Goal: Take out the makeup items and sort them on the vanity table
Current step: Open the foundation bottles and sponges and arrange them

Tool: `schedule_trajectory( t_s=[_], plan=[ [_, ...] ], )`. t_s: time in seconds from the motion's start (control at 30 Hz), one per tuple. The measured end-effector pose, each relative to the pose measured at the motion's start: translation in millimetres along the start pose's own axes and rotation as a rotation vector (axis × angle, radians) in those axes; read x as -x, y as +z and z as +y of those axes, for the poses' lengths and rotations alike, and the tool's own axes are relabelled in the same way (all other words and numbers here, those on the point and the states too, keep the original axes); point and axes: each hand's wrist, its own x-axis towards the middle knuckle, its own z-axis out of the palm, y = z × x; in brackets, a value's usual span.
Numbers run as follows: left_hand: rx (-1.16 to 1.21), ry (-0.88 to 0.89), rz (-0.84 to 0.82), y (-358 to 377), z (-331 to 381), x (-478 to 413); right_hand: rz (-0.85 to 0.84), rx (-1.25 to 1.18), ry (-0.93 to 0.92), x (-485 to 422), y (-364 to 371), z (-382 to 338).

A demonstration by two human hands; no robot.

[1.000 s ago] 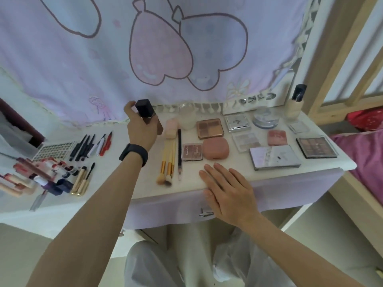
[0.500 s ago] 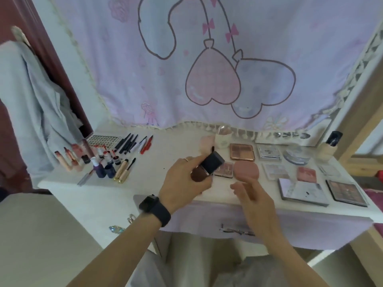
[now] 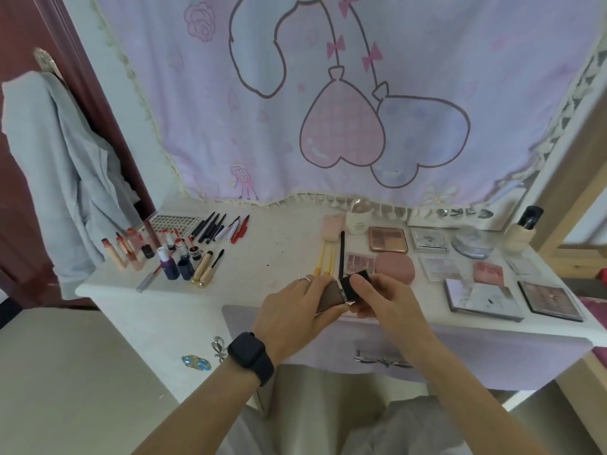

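A: You have the brown bottle (image 3: 330, 295) up off the bench (image 3: 279, 251), over its front edge and just in front of the brushes (image 3: 328, 257). Your left grip (image 3: 295, 310) is wrapped round the body, fingers curled over it.

B: Your right grip (image 3: 384, 300) is curled round the black cap (image 3: 356, 284). So both are closed on the one bottle, and neither holds anything else.

A: I'd judge you're in the sorting step, with this item out but not yet placed. Whether you mean to tighten the cap or only check it, I can't tell.

B: Most of the job looks done. The lipsticks (image 3: 147, 247) stand at the left, the pencils (image 3: 216, 226) lie behind them, and the palettes (image 3: 387, 243) fill the right side.

A: Your next move calls for a home for this one. The likeliest, to my eye, is beside the tall capped bottle (image 3: 522, 231) at the far right back corner, its nearest kin.

B: That means carrying it over the palettes and the clear round jar (image 3: 473, 246). Lift high enough to pass them, set it upright, and let go only once the base sits flat. One hand on the body should do, so free the cap first.
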Motion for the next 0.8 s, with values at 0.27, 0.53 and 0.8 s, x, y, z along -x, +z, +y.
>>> schedule_trajectory(
  t_s=[0.27, 0.53, 0.8],
  plan=[
    [0.036, 0.035, -0.06, -12, 2, -7, -0.082, 0.11, -0.069, -2, -9, -8],
    [-0.028, 0.046, 0.007, -13, 4, -7, -0.051, 0.16, -0.077, -7, -11, -16],
    [-0.136, 0.064, -0.018, -23, 2, -5, -0.028, 0.134, -0.046, -6, -6, -15]
  ],
)
